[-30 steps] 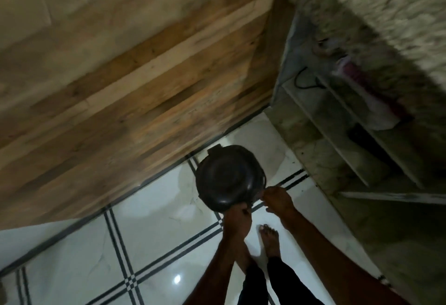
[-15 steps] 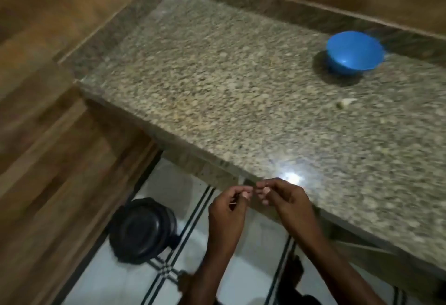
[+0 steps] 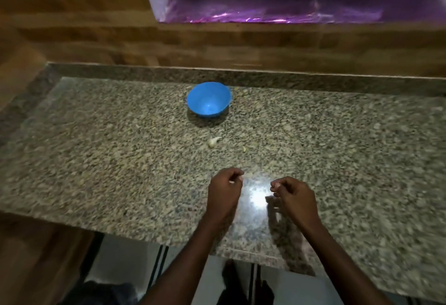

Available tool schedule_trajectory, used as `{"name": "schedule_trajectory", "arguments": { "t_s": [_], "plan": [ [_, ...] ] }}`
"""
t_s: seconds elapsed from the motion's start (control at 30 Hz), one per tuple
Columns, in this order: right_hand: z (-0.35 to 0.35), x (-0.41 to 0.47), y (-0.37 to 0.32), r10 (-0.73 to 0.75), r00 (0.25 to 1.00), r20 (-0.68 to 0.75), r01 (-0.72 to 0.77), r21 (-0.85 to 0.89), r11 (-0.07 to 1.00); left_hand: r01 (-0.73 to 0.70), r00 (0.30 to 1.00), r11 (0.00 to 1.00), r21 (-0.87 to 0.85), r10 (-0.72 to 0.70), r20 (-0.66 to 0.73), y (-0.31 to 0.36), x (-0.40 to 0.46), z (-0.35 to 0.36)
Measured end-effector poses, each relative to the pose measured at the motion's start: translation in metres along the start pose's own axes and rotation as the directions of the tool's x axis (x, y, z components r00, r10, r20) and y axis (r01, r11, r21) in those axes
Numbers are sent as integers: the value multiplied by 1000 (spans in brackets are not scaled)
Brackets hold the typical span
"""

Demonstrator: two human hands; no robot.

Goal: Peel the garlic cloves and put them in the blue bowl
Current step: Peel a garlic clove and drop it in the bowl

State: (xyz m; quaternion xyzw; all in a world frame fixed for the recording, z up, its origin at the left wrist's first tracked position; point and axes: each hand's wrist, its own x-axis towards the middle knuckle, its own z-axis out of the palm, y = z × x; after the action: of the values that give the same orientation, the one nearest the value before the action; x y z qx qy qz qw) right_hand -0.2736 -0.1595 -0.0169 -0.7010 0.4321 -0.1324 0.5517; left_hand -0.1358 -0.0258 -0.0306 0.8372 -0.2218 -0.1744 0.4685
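We see the blue bowl [image 3: 209, 99] at the far middle of the table [image 3: 96, 160]; 2 garlic cloves [image 3: 213, 142] lie nearer; left hand [image 3: 225, 190] and right hand [image 3: 293, 196] hover apart, fingers curled; whether they hold anything, we cannot tell.

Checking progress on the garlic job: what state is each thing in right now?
blue bowl: upright, looks empty
garlic clove: on counter, outside bowl
smaller garlic piece: on counter
left hand: fingers curled, contents unclear
right hand: fingers curled, contents unclear
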Motion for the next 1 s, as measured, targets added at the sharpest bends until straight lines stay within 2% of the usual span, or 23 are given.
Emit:
{"name": "schedule_trajectory", "arguments": {
  "t_s": [0.13, 0.27, 0.37, 0.5, 0.63, 0.73, 0.8, 0.87, 1.0],
  "plan": [
    [-1, 31, 3, -15, 1000, 20, 17, -112, 994, -178, 984, 920, 348, 171, 51, -5, 44, 21],
    [16, 60, -11, -68, 994, 90, 90, -273, 958, -207, 976, 816, 540, 209, 59, -19, 65, 16],
    [38, 85, -31, -141, 983, 116, 178, -446, 877, -193, 979, 737, 648, 185, 82, -37, 74, 5],
    [73, 118, -46, -242, 963, 122, 267, -584, 767, -216, 975, 736, 641, 193, 107, -48, 71, 6],
    [91, 142, -47, -283, 936, 210, 350, -651, 674, -246, 969, 767, 593, 209, 132, -53, 74, 1],
    [96, 156, -59, -270, 942, 201, 336, -625, 705, -293, 955, 797, 528, 275, 115, -57, 77, -9],
    [104, 167, -80, -282, 948, 148, 314, -583, 749, -292, 945, 791, 538, 324, 36, -65, 79, -21],
    [116, 179, -111, -356, 930, 96, 351, -528, 774, -230, 956, 798, 557, 293, -25, -73, 81, -34],
    [154, 213, -177, -441, 895, 62, 417, -466, 780, -178, 974, 800, 573, 224, -10, -75, 84, -40]
  ]
}}
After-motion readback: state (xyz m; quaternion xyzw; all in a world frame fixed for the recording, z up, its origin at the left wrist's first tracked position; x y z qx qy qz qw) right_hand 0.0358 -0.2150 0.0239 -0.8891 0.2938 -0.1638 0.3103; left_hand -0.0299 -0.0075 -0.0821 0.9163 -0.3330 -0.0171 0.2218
